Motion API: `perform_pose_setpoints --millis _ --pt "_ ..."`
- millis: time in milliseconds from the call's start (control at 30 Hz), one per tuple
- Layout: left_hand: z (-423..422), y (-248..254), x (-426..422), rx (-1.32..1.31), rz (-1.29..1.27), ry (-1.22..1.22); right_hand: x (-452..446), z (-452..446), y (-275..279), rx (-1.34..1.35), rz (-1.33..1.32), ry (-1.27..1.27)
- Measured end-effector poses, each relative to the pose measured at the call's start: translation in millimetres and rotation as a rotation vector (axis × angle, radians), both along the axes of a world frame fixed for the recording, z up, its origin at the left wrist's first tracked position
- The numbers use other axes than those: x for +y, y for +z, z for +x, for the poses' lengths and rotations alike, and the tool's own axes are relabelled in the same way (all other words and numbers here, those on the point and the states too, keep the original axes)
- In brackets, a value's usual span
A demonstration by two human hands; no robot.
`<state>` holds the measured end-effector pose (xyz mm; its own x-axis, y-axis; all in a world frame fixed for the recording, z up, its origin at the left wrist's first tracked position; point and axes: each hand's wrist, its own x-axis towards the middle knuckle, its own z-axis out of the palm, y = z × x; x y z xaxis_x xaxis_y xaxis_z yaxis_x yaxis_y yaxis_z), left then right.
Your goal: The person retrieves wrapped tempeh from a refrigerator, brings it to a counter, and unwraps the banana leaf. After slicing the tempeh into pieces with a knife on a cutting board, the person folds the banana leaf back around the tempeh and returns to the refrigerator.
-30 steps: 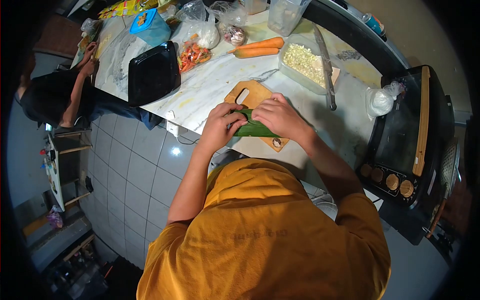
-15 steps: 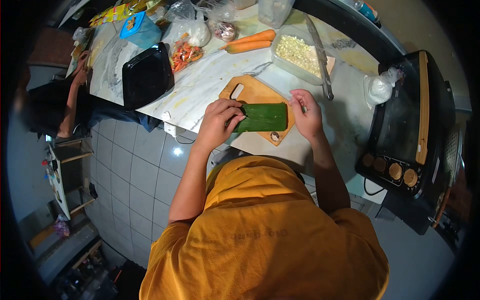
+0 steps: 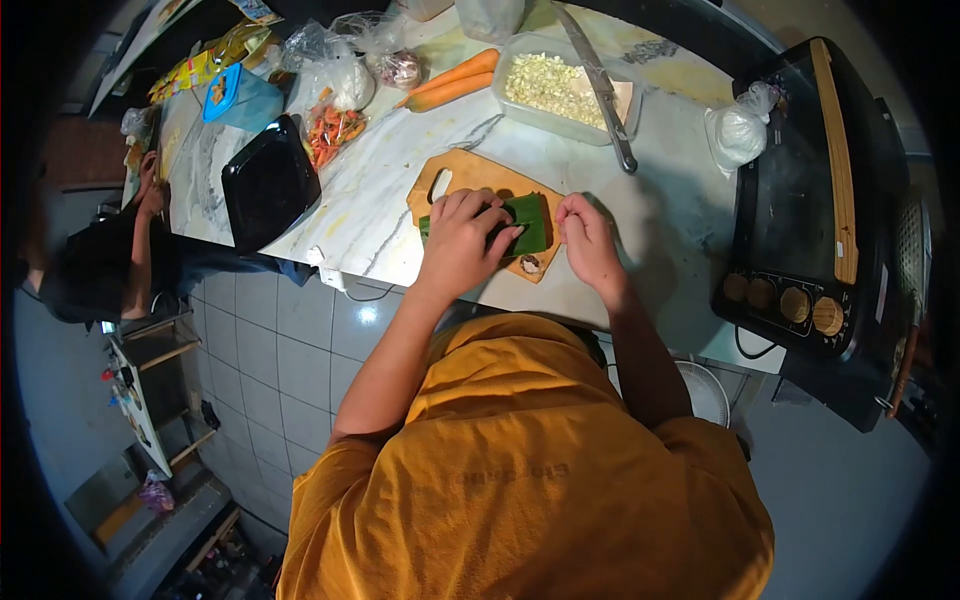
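Note:
A folded green banana leaf [image 3: 535,222] lies on a wooden cutting board [image 3: 470,175] near the counter's front edge. My left hand [image 3: 463,238] rests over the leaf's left and middle part, its fingers curled down onto it. Close beside the leaf's right end is my right hand [image 3: 592,245], thumb and fingers pinched together. Whatever sits in that pinch, if anything, is too small to make out. Much of the leaf is hidden under my left hand.
Beyond the board stand a tub of chopped white pieces [image 3: 550,85] with a knife [image 3: 605,95] across it, carrots [image 3: 455,82], a bag of chillies [image 3: 330,132] and a black tray [image 3: 270,185]. A toaster oven [image 3: 785,190] is at right. Another person [image 3: 95,255] is at far left.
My left hand has slid further right over the leaf, covering more of it. My right hand stays pinched by the leaf's right end. The camera view has shifted slightly.

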<state>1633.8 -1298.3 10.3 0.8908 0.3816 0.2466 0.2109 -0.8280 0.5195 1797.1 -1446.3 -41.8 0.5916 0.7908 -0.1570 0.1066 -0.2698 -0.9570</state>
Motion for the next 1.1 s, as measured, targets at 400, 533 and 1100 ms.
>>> perform_pose_setpoints --millis 400,533,1100 --pt "21.6 -15.6 -44.4 -0.022 0.018 0.385 -4.7 5.4 11.1 -0.147 0.033 -0.037" --pt "23.4 -21.1 -52.8 -0.013 0.033 0.410 -0.7 7.5 10.5 -0.146 0.054 -0.012" --pt "34.3 -26.2 -80.1 -0.063 0.215 0.587 -18.6 20.6 2.7 -0.127 0.122 0.091"
